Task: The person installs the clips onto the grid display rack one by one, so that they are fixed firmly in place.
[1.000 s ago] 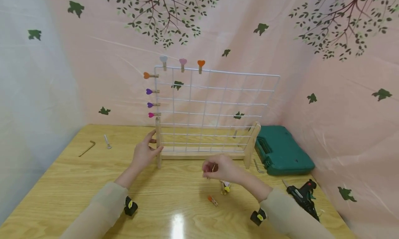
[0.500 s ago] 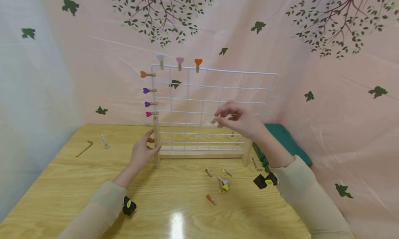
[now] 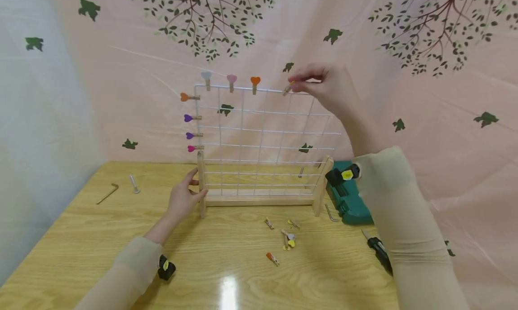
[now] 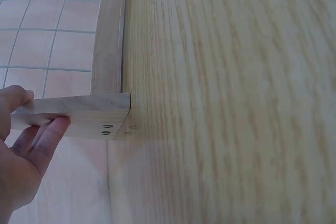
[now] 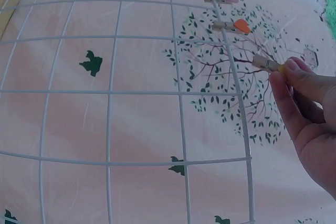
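A white wire grid stands upright in a wooden stand. My left hand grips the stand's left post, thumb on one face and fingers on the other. Near the grid's top wire, my right hand pinches a small wooden clothespin by its yellow end; in the right wrist view its tip is apart from the wire. Heart clothespins in pale blue, pink and orange are clipped along the top wire. Several more, orange, purple and magenta, sit on the left side wire.
Several loose clothespins lie on the table before the stand. A green case, a hex key and a partly hidden glue gun are at right. Another hex key and a bolt lie at left.
My right hand has risen from the loose clothespins on the table to the grid's top wire, carrying one clothespin. The left hand keeps its hold on the post.
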The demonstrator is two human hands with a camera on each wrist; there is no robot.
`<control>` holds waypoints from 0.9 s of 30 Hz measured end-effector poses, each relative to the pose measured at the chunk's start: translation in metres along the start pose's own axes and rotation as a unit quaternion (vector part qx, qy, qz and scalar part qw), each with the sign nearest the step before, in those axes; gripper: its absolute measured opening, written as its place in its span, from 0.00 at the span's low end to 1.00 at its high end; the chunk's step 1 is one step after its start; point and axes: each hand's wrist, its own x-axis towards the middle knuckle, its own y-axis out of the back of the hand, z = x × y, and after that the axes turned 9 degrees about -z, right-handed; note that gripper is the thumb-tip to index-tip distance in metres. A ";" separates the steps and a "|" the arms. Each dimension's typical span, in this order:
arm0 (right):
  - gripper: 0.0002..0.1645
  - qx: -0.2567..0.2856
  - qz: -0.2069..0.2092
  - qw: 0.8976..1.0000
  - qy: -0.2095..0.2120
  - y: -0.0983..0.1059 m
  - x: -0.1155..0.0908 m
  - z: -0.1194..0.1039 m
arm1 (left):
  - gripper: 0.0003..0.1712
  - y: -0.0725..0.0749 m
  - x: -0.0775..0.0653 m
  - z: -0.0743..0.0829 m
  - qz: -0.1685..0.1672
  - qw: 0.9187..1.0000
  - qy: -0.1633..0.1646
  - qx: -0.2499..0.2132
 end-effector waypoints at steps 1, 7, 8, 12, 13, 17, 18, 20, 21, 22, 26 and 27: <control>0.12 -0.005 -0.002 1.000 -0.003 0.001 0.006 0.004 | 0.39 0.000 0.000 0.000 -0.001 1.000 0.000 -0.001; 0.11 -0.053 -0.019 0.998 -0.001 0.003 0.031 0.018 | 0.39 0.001 0.000 -0.004 -0.003 1.000 -0.004 -0.005; 0.11 -0.068 -0.017 0.998 0.006 0.003 0.032 0.017 | 0.39 0.001 0.001 -0.004 -0.003 1.000 -0.005 -0.006; 0.10 -0.101 0.004 0.994 0.051 0.002 0.036 0.016 | 0.39 0.001 0.001 -0.004 -0.003 1.000 -0.007 -0.008; 0.10 -0.102 0.009 0.993 0.058 0.001 0.036 0.015 | 0.39 0.001 0.000 -0.004 -0.003 1.000 -0.008 -0.009; 0.09 -0.112 0.015 0.992 0.056 0.001 0.038 0.015 | 0.39 0.001 0.000 -0.004 0.000 1.000 -0.013 -0.011; 0.09 -0.119 0.013 0.991 0.052 0.001 0.038 0.015 | 0.39 0.000 0.000 -0.004 0.002 1.000 -0.015 -0.011; 0.09 -0.136 0.002 0.990 0.046 0.001 0.038 0.015 | 0.39 0.000 0.000 -0.005 0.007 1.000 -0.020 -0.011; 0.09 -0.142 -0.005 0.989 0.045 0.001 0.038 0.015 | 0.39 0.000 0.000 -0.005 0.007 1.000 -0.021 -0.010; 0.10 -0.147 -0.012 0.988 0.046 0.000 0.038 0.015 | 0.39 0.000 0.000 -0.005 0.007 1.000 -0.022 -0.009; 0.11 -0.149 -0.036 0.987 0.039 -0.003 0.040 0.017 | 0.39 0.000 0.001 -0.004 0.001 1.000 -0.010 -0.009; 0.11 -0.146 -0.039 0.988 0.037 -0.004 0.040 0.018 | 0.39 0.000 0.001 -0.004 -0.001 1.000 -0.009 -0.008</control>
